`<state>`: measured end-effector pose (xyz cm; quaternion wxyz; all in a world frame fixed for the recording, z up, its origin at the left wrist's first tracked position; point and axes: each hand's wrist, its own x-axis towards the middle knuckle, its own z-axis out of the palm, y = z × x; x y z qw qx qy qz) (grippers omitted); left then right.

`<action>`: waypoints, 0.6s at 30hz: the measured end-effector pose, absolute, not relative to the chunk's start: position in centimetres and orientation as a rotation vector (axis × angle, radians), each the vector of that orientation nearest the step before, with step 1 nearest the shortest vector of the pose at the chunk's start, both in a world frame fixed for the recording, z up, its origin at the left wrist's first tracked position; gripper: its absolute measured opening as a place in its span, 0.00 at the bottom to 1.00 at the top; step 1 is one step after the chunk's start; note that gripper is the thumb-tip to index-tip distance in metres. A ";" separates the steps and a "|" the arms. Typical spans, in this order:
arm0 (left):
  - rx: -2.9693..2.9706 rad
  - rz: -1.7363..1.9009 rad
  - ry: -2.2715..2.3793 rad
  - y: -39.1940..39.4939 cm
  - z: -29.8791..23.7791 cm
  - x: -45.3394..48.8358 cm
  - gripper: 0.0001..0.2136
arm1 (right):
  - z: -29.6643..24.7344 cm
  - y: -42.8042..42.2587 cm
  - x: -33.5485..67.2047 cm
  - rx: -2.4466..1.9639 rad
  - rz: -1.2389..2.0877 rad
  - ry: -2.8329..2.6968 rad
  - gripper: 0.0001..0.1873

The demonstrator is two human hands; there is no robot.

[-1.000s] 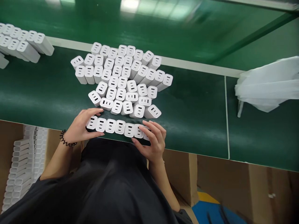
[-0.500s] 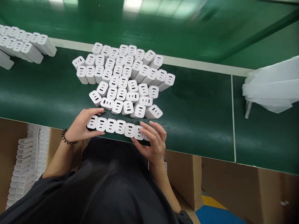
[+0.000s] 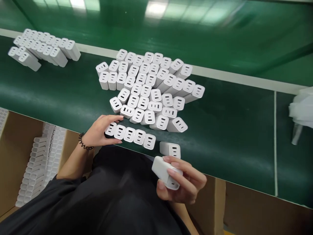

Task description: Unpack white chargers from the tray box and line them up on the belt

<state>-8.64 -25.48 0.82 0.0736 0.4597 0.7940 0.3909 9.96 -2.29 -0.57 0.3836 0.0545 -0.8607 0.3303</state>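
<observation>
My right hand [image 3: 187,182] holds a white USB charger [image 3: 163,169] off the table's front edge, its fingers and thumb closed round it and its port end turned toward me. Just beyond it, a single charger [image 3: 166,148] leans or lies on the green table. My left hand [image 3: 100,130] curves round the left end of a short row of upright chargers [image 3: 130,134], fingers behind and thumb in front. Beyond this row stands a large cluster of the same chargers [image 3: 143,102], slots facing up, some of them tilted.
Another group of chargers [image 3: 44,47] stands at the back left of the green table [image 3: 227,130]. White plastic sheeting [image 3: 303,107] hangs at the right. Below the front edge, cardboard boxes [image 3: 21,137] hold stacked white casings [image 3: 33,176].
My right hand has left the row's right end and come toward me with a charger. Another charger now sits apart from the row. My left hand stays at the left end; the view has shifted left.
</observation>
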 end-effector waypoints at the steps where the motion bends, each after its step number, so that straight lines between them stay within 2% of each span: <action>1: 1.377 1.176 2.383 -25.5 0.8 -8.6 0.36 | -0.4 -2.8 9.8 0.207 0.888 -2.130 0.20; 4: 1.369 1.178 2.389 -25.5 1.0 -8.5 0.36 | 0.1 -4.5 9.2 0.265 1.040 -2.197 0.21; 8: 1.353 1.183 2.377 -25.6 1.1 -8.5 0.36 | 0.4 -5.9 8.9 0.147 1.138 -2.625 0.37; 10: 1.348 1.192 2.368 -25.6 1.1 -8.5 0.36 | 0.5 -6.2 8.9 0.097 1.146 -2.746 0.41; 14: 1.353 1.211 2.368 -25.6 1.0 -8.5 0.37 | 0.6 -6.4 8.9 0.064 1.085 -2.801 0.40; 18: 1.363 1.227 2.352 -25.6 0.9 -8.5 0.37 | 0.7 -6.4 8.9 0.049 1.016 -2.693 0.32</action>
